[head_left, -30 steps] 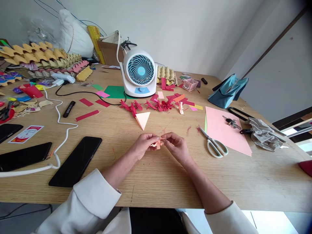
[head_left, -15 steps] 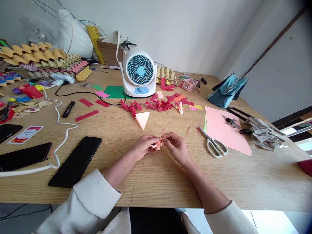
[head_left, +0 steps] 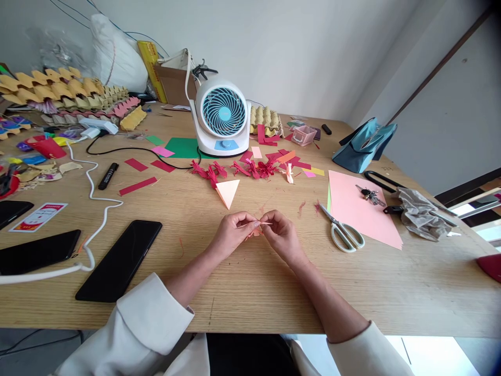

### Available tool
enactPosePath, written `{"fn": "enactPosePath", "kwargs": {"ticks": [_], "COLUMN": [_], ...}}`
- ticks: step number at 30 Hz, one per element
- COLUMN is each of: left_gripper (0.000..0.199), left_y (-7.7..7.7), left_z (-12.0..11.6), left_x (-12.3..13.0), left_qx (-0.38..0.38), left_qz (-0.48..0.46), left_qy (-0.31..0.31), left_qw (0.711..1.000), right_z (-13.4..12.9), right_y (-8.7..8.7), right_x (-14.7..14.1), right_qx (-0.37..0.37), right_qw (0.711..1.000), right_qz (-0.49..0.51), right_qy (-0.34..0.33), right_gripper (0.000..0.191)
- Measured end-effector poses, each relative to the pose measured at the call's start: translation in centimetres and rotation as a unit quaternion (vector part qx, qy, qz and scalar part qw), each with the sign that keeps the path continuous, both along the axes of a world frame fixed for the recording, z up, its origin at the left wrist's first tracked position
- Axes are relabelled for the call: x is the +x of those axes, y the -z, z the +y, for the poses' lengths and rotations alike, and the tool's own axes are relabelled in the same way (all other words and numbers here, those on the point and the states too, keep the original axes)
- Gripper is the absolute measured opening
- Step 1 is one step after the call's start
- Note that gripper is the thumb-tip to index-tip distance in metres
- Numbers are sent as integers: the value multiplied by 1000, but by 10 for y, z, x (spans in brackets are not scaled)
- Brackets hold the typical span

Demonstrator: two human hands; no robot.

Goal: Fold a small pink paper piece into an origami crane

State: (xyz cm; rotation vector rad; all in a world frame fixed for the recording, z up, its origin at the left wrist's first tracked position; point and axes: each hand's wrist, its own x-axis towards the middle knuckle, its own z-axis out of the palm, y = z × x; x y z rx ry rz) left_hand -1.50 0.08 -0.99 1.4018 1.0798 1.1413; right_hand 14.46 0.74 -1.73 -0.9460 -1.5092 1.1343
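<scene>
Between my two hands is a small crumpled piece of peach paper [head_left: 256,231], with a thin end of it pinched at the fingertips. My left hand [head_left: 234,233] is closed on its left side, thumb on top. My right hand [head_left: 282,235] pinches it from the right. Both hands are just above the wood table [head_left: 242,292]. Beyond them lies a folded pale peach triangle [head_left: 228,194], touching a row of crumpled red paper pieces [head_left: 254,168]. One crumpled pale piece [head_left: 289,173] lies at the right of that row.
White-handled scissors [head_left: 345,235] lie right of my hands, beside pink sheets [head_left: 362,209] with keys [head_left: 370,195]. A white fan [head_left: 224,117] stands behind. Left are a black phone [head_left: 119,260], a marker [head_left: 108,176] and a white cable [head_left: 105,219]. A blue bag [head_left: 364,146] stands at the back right.
My left hand has turned and its fingers have drawn up to my right hand's fingertips. Less of the crumpled peach paper shows now. The view has shifted very slightly.
</scene>
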Motion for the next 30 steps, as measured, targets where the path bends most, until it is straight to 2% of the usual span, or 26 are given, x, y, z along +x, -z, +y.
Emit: {"fn": "enactPosePath", "kwargs": {"ticks": [6,10,22,25,30], "left_gripper": [31,31,29,27,20], "left_y": [-4,-4,-8,-7,-9], "left_z": [-2,-2,-2,-1,-1], "left_x": [3,2,0,0,-4], "left_qx": [-24,-34,-52,-24,73], "left_qz": [-53,-52,-81,-66,15], "left_qy": [4,-1,20,16,-8], "left_qw": [998,998,995,997,997], "right_z": [-1,-3,-4,-4,-3], "right_y": [0,-4,-7,-7,-4], "right_x": [2,2,5,4,3], "right_qx": [51,76,86,76,32], "right_qw": [997,995,995,996,999], "right_qz": [-47,-55,-46,-40,-20], "right_qy": [25,33,18,19,21], "right_gripper": [7,9,11,12,19]}}
